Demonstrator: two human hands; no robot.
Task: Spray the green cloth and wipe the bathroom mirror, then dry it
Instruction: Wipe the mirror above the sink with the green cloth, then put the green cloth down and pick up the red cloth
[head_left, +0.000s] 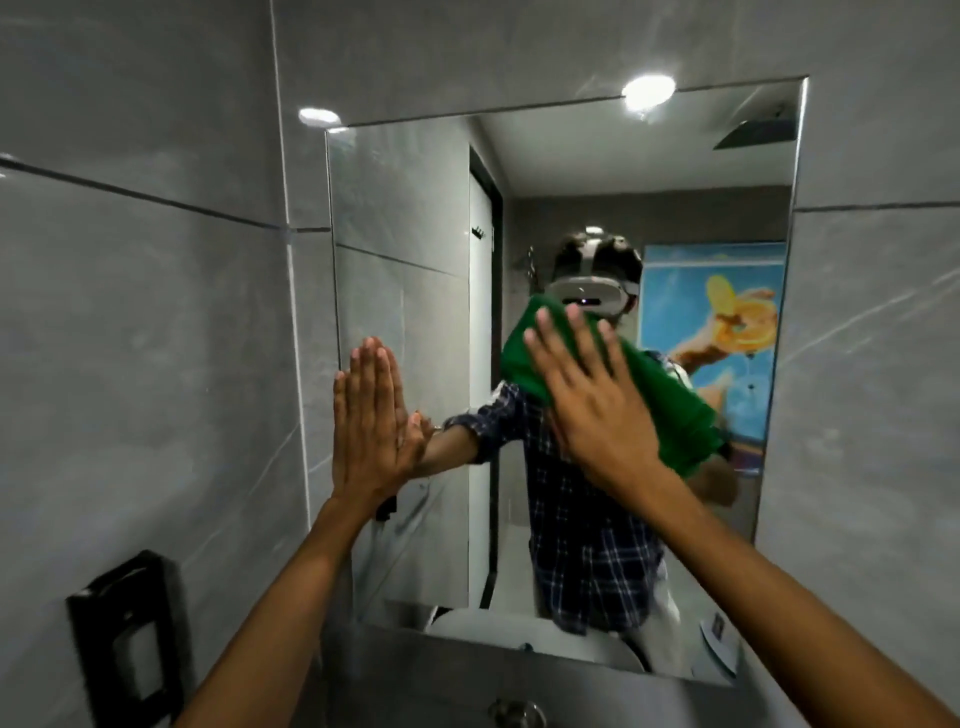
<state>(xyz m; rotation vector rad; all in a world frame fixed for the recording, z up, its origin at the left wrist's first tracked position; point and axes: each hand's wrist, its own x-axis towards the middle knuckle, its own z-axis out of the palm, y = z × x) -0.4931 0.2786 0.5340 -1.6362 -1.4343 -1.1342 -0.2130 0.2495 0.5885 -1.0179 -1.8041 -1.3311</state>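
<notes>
Right hand (597, 405) lies flat with fingers spread, pressing the green cloth (670, 410) against the bathroom mirror (727, 218) — left hand (371, 421), open and empty, braces flat on the mirror's left edge.

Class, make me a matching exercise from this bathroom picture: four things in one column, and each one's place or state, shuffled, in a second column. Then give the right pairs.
Things
1. left hand
2. right hand
3. green cloth
4. black holder

Places or states
A. fixed to the grey wall tiles, lower left
B. flat on the mirror near its left edge, holding nothing
C. spread flat between a palm and the glass
D. pressing the cloth against the mirror

Pairs: 1-B, 2-D, 3-C, 4-A
</notes>
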